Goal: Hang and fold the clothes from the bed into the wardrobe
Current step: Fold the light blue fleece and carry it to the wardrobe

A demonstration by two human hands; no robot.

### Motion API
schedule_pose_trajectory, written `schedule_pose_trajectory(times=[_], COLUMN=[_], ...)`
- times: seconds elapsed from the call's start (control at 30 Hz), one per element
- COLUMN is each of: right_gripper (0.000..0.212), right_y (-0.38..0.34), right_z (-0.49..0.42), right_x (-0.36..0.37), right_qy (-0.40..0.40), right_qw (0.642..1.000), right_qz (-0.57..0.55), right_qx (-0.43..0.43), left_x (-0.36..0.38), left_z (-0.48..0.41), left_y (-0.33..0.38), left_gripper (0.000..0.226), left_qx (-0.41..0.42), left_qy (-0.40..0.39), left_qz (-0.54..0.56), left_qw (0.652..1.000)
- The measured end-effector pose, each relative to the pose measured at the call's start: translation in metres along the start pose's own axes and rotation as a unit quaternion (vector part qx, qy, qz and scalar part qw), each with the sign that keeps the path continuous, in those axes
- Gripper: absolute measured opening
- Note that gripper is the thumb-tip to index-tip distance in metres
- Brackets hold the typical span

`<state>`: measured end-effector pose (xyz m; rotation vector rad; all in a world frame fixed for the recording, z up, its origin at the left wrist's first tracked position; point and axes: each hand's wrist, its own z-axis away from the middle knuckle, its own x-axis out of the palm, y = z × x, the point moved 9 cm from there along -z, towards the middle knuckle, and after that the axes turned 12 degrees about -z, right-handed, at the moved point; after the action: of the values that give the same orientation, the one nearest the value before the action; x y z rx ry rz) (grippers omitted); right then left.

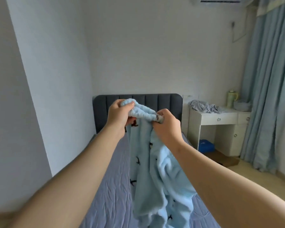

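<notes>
A light blue fleece garment (161,175) with small dark prints hangs in the air above the bed (110,186). Both hands hold it up by its gathered elastic top edge, in front of the dark headboard. My left hand (118,117) grips the left end of that bunched edge. My right hand (167,127) pinches the right end, a little lower. The cloth drapes down between my forearms and its lower part reaches the blue-grey sheet. No wardrobe is in view.
A white wall (39,96) runs along the bed's left side. Right of the headboard (138,99) stands a white desk (220,117) with crumpled grey clothes (202,106) and a pale jug on it. A blue bag lies under it. Blue curtains (270,96) hang at the far right.
</notes>
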<state>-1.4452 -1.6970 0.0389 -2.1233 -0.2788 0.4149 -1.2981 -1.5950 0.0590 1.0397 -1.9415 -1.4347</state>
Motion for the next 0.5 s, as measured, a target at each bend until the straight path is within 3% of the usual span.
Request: schedule_pose_trajectory(times=[0.17,0.27,0.43,0.5], right_gripper=[0.019,0.018,0.017,0.018], right_y=[-0.087,-0.134,-0.204,-0.228], right_z=[-0.050,-0.071,-0.098,-0.105], right_x=[-0.027,-0.036,-0.048,-0.051], right_qy=[0.047,0.063,0.078,0.074], right_qw=[0.993,0.984,0.969,0.965], right_qz=[0.030,0.034,0.034,0.035], right_qx=[-0.106,-0.164,-0.230,-0.249], left_x=[-0.013,-0.024,-0.030,-0.036], left_z=[-0.022,-0.028,-0.022,-0.020], left_y=[0.096,0.146,0.214,0.234], left_gripper=[0.013,0.028,0.052,0.059], left_qx=[0.135,0.209,0.335,0.359], left_qy=[0.043,0.071,0.076,0.115], left_qz=[-0.048,-0.085,-0.264,-0.331], left_qw=[0.989,0.972,0.901,0.865])
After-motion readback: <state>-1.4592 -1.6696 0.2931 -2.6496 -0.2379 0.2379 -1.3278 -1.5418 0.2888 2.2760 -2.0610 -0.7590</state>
